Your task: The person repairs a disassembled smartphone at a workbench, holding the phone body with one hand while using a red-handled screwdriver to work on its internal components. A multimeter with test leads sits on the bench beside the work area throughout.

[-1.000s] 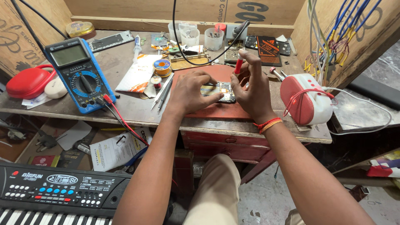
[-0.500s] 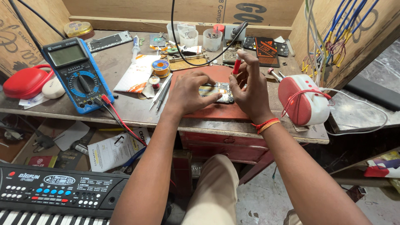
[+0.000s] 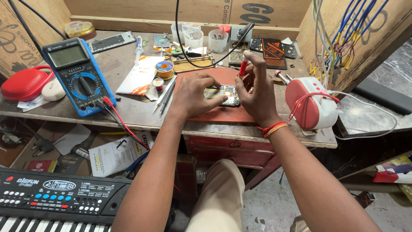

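A small opened phone with its circuit board (image 3: 225,94) showing lies on a red mat (image 3: 214,114) at the middle of the wooden workbench (image 3: 128,107). My left hand (image 3: 195,94) rests on its left end, fingers pressing it down. My right hand (image 3: 257,92) is at its right end and holds a thin red-handled tool (image 3: 243,68) upright, tip down on the board. A black cable (image 3: 201,64) loops across the bench just behind my hands.
A blue multimeter (image 3: 79,77) with red and black leads lies left, beside a red case (image 3: 23,83). Tweezers (image 3: 165,96), solder spool (image 3: 164,68) and small cups (image 3: 218,41) sit behind. A red-and-white speaker (image 3: 311,103) stands right. A black keyboard (image 3: 56,199) is below left.
Both hands stay on the phone board with only slight shifts. The view has drifted a little.
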A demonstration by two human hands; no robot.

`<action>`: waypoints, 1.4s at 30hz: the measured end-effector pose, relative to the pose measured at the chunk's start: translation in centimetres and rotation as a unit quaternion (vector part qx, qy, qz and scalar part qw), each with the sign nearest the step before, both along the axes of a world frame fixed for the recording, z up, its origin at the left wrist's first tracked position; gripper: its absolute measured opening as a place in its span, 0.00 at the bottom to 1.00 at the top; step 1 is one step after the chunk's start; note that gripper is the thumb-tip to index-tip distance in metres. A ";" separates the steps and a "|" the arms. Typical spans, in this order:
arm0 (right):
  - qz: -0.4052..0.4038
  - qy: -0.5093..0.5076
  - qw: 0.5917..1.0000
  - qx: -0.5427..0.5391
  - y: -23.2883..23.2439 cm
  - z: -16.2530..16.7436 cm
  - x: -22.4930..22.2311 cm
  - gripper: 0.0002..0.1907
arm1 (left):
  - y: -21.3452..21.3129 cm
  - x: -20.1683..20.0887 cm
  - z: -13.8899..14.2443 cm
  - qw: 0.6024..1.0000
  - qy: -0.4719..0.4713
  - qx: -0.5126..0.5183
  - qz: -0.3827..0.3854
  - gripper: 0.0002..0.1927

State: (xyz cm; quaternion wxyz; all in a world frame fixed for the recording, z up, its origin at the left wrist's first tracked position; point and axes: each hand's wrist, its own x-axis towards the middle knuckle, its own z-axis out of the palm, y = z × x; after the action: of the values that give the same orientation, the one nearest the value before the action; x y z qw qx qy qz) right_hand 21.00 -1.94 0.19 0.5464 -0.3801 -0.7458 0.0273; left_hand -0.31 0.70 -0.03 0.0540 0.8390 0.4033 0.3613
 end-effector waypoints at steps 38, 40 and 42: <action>0.002 -0.006 1.000 0.010 -0.1 0.1 0.0 0.34 | -0.1 0.0 0.1 1.000 -0.006 0.002 -0.001 0.19; 0.005 -0.010 1.000 0.014 -0.1 0.0 0.0 0.33 | -0.1 -0.1 0.1 1.000 -0.004 0.005 -0.002 0.19; 0.009 -0.003 1.000 0.004 -0.1 0.0 0.0 0.34 | -0.1 0.0 0.0 1.000 -0.003 0.003 -0.002 0.19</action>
State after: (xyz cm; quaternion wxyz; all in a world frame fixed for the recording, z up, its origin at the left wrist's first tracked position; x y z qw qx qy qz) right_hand 21.03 -2.01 0.21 0.5451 -0.3712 -0.7512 0.0283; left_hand -0.35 0.63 0.00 0.0534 0.8388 0.4009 0.3646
